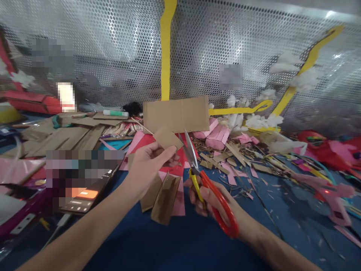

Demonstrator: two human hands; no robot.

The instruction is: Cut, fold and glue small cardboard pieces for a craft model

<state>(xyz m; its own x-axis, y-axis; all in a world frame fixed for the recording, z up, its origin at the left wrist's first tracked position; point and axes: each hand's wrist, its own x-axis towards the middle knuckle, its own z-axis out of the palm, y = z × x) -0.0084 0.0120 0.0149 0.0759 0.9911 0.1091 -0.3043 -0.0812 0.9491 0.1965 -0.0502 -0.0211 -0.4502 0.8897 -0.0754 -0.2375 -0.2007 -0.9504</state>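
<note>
Head view: the left hand point(146, 165) holds a small cardboard piece point(167, 138) up above the table point(175, 241), its fingers point(166, 153) pinching the lower edge, thumb on the near face. The piece stands at about one o'clock from the left knuckles, its long axis running roughly from nine to three o'clock, tilted down toward three. The right hand point(210, 201) is closed through the loops of red-and-yellow scissors point(205, 184); the handles lie at five o'clock and the blades point to eleven o'clock. The blades look parted only slightly, and their tips sit just beside the piece's right corner, at three o'clock from it; whether they touch it I cannot tell. Under the left hand lie folded cardboard strips point(165, 197) on pink paper point(179, 201). A larger cardboard sheet point(176, 113) stands behind at twelve o'clock. A phone point(84, 190) lies at nine o'clock.
</note>
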